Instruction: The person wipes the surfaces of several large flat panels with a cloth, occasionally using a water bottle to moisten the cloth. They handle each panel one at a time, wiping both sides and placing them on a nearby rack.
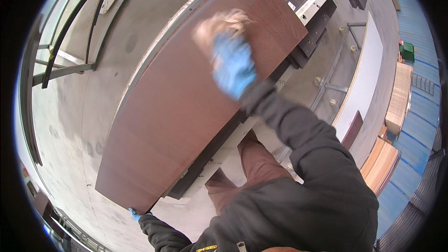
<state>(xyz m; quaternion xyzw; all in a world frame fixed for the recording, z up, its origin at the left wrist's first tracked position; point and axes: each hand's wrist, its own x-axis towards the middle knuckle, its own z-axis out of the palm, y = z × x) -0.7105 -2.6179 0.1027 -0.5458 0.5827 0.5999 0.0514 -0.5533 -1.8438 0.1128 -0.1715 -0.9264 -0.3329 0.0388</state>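
Observation:
A long reddish-brown wood-grain panel [168,107] lies flat across a stack of dark boards in front of me. My right hand [233,67], in a blue glove, is over the panel's far half, closed on a crumpled beige cloth [221,25]. Both hand and cloth are smeared by motion. At the panel's near left corner, my left hand [135,213], also gloved in blue, grips the edge; its fingers are partly hidden by the panel and sleeve.
Dark boards [308,42] and a pale perforated rail [322,0] lie beyond the panel. A wheeled rack with a white panel [366,70] stands to the right, before stacked wooden boards [399,98]. A metal frame [70,67] stands at the left.

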